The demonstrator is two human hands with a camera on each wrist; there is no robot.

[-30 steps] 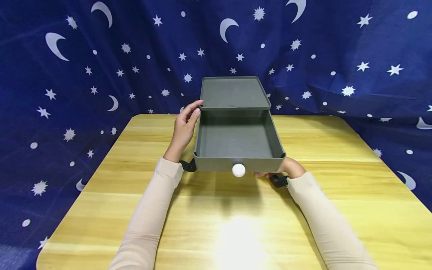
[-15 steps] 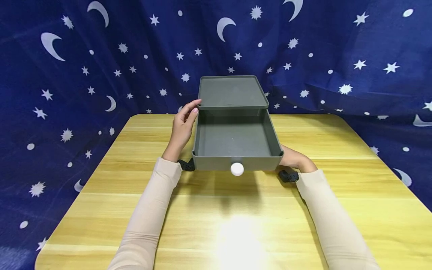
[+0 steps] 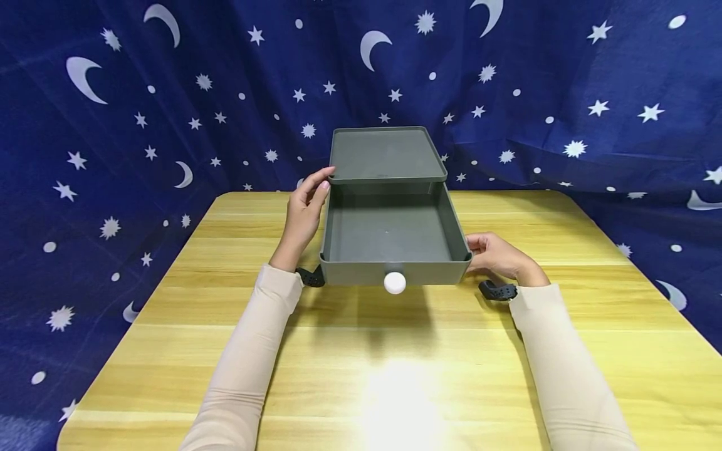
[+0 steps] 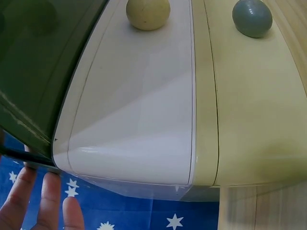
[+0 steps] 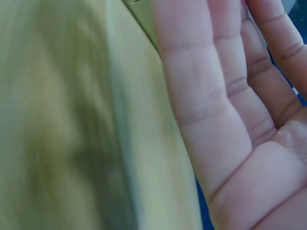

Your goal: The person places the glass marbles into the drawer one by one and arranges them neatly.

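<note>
A small drawer cabinet (image 3: pixel 386 153) stands on the table, its top grey-green drawer (image 3: pixel 395 274) pulled out toward me. That drawer has a white knob (image 3: pixel 394 283) and nothing lies inside. My left hand (image 3: pixel 303 216) touches the cabinet's upper left edge, fingers mostly straight. In the left wrist view, a white drawer (image 4: pixel 134 105) with a cream knob (image 4: pixel 148 12) and a pale yellow drawer (image 4: pixel 254 105) with a grey knob (image 4: pixel 253 18) are closed. Beside the open drawer's right side is my right hand (image 3: pixel 499 255), fingers loose; some fingertips are hidden behind the drawer.
The light wooden table (image 3: pixel 338 376) runs back to a dark blue curtain (image 3: pixel 225 62) printed with moons and stars. Black straps circle both wrists, such as the right wrist strap (image 3: pixel 497 290). The open drawer overhangs the table in front of the cabinet.
My right hand has moved from beneath the drawer's front, out to the right and slightly back along its side. The left hand and the cabinet have stayed in place.
</note>
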